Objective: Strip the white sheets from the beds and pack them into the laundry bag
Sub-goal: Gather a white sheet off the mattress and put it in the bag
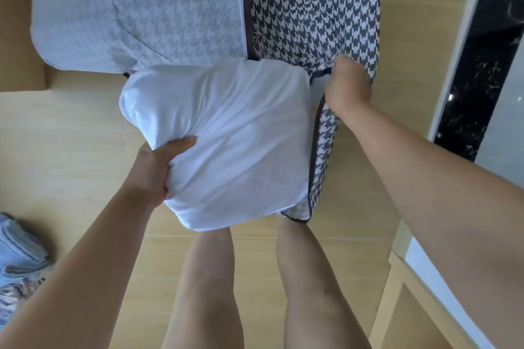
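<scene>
I'm looking straight down from the head cam. Left hand (154, 171) is gripping the white sheet bundle (226, 133) at its lower left edge, thumb on top and fingers curled underneath. The bundle is wadded into a puffy block, hanging above the floor (71, 136) in front of the legs (207, 278).

Right hand (347, 86) is clenching the dark trim (314, 150) of the houndstooth laundry bag (312, 8) and holding that edge up just beside the bundle's right side. The trim is running down along the bundle's right edge and curling under its lower right corner. I can't tell how much of the bundle is actually inside the bag.

The bag's paler flap (136, 8) is lying spread on the floor beyond the bundle.

Blue striped fabric (19, 249) is sitting at the lower left edge. A black marble strip (487, 65) is running along the right.
</scene>
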Motion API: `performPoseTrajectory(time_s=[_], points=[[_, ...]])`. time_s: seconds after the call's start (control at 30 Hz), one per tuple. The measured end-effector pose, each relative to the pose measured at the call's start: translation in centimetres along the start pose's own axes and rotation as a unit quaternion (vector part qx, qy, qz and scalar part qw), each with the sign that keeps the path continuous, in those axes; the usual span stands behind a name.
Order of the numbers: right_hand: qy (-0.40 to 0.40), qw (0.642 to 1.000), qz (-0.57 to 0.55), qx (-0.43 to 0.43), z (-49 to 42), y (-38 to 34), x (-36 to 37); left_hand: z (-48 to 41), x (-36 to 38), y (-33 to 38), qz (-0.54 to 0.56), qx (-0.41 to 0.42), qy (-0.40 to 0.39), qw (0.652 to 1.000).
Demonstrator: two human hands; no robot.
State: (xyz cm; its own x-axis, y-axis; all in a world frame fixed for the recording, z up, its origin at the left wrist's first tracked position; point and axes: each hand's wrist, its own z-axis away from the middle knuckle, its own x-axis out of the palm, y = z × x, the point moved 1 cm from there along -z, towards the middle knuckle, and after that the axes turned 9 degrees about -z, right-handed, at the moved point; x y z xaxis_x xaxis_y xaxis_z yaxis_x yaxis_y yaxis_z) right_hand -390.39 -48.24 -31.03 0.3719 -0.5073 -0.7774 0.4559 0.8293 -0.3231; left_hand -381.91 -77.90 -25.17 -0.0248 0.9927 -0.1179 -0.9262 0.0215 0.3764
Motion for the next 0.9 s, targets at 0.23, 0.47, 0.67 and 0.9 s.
performPoseTrajectory(time_s=[0.23,0.47,0.67,0.9], points=[[0.055,0.911,-0.394,0.11,0.7,-4.4,-5.6,5.2,3.8,5.1,0.023,0.047,-0.026,0.998],[0.01,0.858,-0.499,0.123,3.2,-5.0,-11.1,8.1,7.3,9.5,0.072,0.079,0.016,0.994],[-0.044,0.966,-0.254,-0.004,3.5,-5.5,-12.5,9.2,7.7,11.0,-0.01,0.114,0.051,0.992],[-0.057,0.943,0.314,-0.096,-0.7,-1.8,-10.0,5.8,8.2,7.3,-0.061,0.084,0.018,0.994]])
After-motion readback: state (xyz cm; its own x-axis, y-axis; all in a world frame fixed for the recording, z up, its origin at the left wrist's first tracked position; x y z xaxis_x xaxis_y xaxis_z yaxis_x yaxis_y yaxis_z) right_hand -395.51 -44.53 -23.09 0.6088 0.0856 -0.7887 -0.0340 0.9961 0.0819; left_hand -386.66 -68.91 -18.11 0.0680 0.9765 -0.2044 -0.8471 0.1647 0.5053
